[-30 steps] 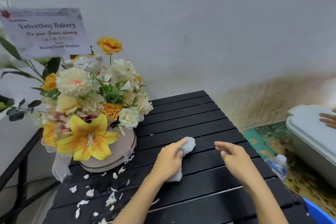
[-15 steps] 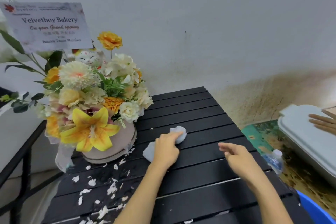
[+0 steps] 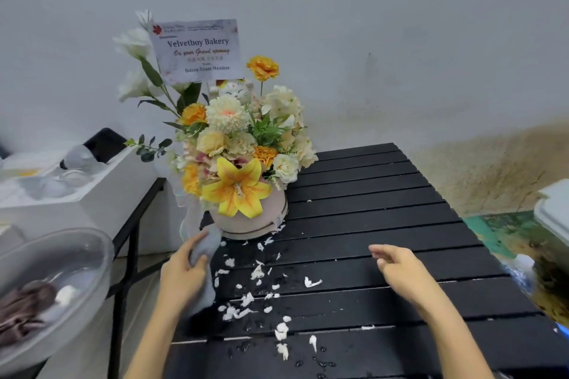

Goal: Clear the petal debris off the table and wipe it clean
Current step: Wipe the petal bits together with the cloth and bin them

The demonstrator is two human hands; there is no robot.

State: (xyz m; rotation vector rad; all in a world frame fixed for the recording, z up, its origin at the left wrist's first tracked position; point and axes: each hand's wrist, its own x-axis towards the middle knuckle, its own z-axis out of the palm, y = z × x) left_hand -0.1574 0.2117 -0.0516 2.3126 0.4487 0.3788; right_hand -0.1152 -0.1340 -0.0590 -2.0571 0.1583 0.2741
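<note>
two hands work over a black slatted table point(image 3: 385, 194), read left to right. at about 9 o'clock of the view, off the table, a clear bowl point(image 3: 92, 255) holds dark material. the left hand point(image 3: 181, 277), at 7 o'clock of the flower arrangement point(image 3: 243, 163), has its grip curled around a pale cloth point(image 3: 206, 258), which touches the table just beside the arrangement's round base. white petal debris point(image 3: 255, 286) lies scattered from 6 o'clock of that base down toward the near edge, just at 3 o'clock of the cloth and partly touching it; dark wet-looking spots sit among the pieces. the right hand point(image 3: 400, 268), at 3 o'clock of the debris and well apart from it, hovers with its grip loosely spread and pinching nothing. judged progress: early, since the debris is not yet gathered and the slats beneath it look unwiped; clearing and wiping both remain.
</note>
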